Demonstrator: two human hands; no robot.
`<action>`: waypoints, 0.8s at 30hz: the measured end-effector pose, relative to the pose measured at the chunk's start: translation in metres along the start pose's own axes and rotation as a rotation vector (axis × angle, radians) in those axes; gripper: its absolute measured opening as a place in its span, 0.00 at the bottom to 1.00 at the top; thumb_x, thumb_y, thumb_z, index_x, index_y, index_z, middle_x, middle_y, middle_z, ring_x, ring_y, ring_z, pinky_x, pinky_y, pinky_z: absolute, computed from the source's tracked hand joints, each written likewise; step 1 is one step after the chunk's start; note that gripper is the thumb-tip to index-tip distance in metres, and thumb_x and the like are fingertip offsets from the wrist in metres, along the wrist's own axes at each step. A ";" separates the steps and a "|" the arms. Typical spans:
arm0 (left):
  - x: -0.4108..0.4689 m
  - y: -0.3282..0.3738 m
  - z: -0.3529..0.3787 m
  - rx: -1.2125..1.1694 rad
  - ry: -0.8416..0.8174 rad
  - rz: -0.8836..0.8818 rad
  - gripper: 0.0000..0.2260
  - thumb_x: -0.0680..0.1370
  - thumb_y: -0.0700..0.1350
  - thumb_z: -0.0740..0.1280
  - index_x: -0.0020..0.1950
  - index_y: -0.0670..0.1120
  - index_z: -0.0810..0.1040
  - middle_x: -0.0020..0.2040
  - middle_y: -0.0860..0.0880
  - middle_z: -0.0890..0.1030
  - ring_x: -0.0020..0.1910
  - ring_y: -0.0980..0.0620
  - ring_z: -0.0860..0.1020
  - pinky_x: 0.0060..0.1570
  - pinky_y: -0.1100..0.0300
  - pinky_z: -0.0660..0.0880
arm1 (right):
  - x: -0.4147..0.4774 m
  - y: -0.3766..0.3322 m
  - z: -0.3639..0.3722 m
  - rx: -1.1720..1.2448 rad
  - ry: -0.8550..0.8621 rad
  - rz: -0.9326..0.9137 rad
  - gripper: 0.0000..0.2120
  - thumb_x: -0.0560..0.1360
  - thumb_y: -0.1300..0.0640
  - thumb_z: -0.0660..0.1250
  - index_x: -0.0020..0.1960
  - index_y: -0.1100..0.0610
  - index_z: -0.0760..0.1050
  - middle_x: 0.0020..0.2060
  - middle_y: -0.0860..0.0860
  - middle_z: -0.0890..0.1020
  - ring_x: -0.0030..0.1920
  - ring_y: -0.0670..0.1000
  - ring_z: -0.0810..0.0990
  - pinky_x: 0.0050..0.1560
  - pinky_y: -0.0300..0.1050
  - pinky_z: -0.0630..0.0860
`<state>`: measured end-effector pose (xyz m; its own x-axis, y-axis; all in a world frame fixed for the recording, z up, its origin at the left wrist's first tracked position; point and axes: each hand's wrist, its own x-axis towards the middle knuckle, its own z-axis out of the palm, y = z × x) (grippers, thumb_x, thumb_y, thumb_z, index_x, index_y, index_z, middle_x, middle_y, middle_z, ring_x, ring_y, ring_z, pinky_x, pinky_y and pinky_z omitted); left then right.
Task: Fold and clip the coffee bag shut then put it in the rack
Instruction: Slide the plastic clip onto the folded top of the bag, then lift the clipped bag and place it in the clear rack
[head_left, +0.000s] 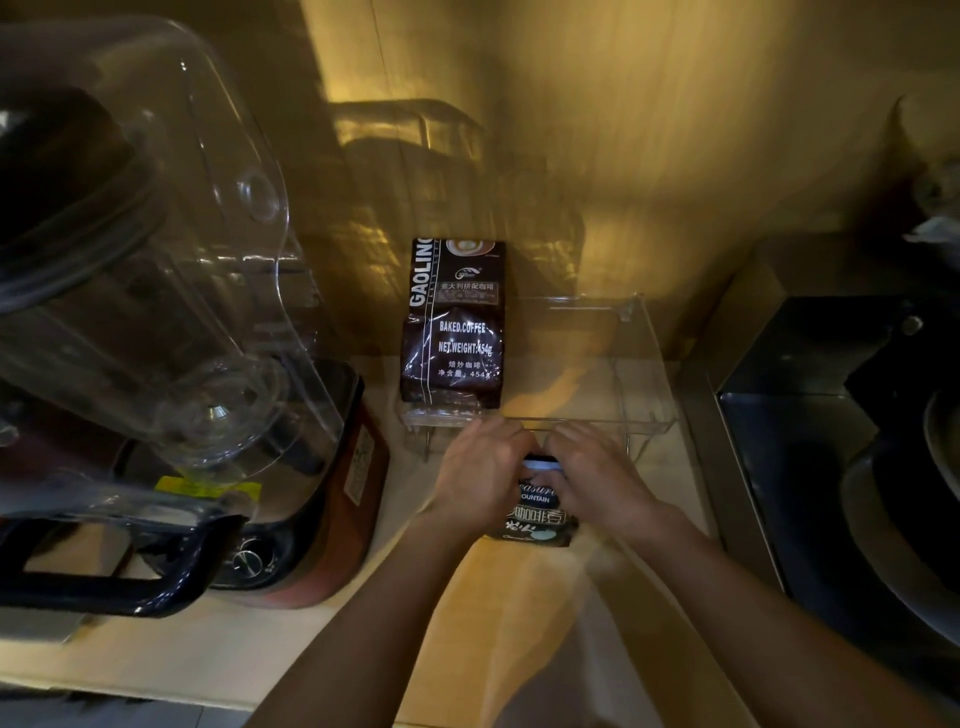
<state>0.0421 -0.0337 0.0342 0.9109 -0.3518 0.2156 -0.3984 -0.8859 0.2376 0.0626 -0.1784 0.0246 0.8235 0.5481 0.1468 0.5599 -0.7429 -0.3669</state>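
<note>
A small dark coffee bag (537, 512) with white lettering stands on the wooden counter just in front of a clear acrylic rack (641, 364). My left hand (480, 470) and my right hand (597, 470) both grip the bag's top from either side. A pale strip, perhaps a clip (540, 464), shows between my fingers at the bag's top edge. A second, taller brown coffee bag (453, 325) stands upright in the rack's left part, against the wall.
A large blender with a clear jug (156, 270) and dark red base (332, 499) fills the left side. A dark metal appliance (831, 415) stands at the right. The rack's right part holds nothing.
</note>
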 end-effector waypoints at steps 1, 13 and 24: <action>0.000 0.000 0.000 -0.004 0.009 -0.004 0.07 0.70 0.36 0.66 0.47 0.43 0.77 0.45 0.44 0.80 0.48 0.45 0.74 0.43 0.59 0.59 | -0.001 0.001 0.001 0.004 0.020 -0.005 0.10 0.69 0.59 0.71 0.40 0.66 0.73 0.39 0.61 0.78 0.43 0.59 0.75 0.45 0.49 0.69; -0.039 -0.012 0.026 -0.569 0.217 -0.471 0.37 0.65 0.53 0.74 0.68 0.52 0.59 0.63 0.54 0.68 0.62 0.56 0.64 0.61 0.57 0.61 | -0.026 0.023 0.018 0.585 0.033 0.374 0.30 0.62 0.53 0.76 0.61 0.47 0.66 0.50 0.37 0.70 0.54 0.44 0.69 0.54 0.40 0.69; -0.053 -0.026 0.067 -1.221 -0.103 -0.692 0.37 0.65 0.30 0.73 0.67 0.50 0.60 0.56 0.49 0.75 0.46 0.65 0.79 0.36 0.69 0.77 | -0.037 0.019 0.060 1.147 -0.116 0.590 0.37 0.60 0.77 0.71 0.61 0.54 0.61 0.55 0.52 0.75 0.49 0.40 0.77 0.41 0.31 0.77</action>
<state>0.0114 -0.0125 -0.0466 0.9408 -0.0261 -0.3380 0.3347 -0.0878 0.9382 0.0368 -0.1898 -0.0431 0.8724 0.3256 -0.3645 -0.3282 -0.1622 -0.9306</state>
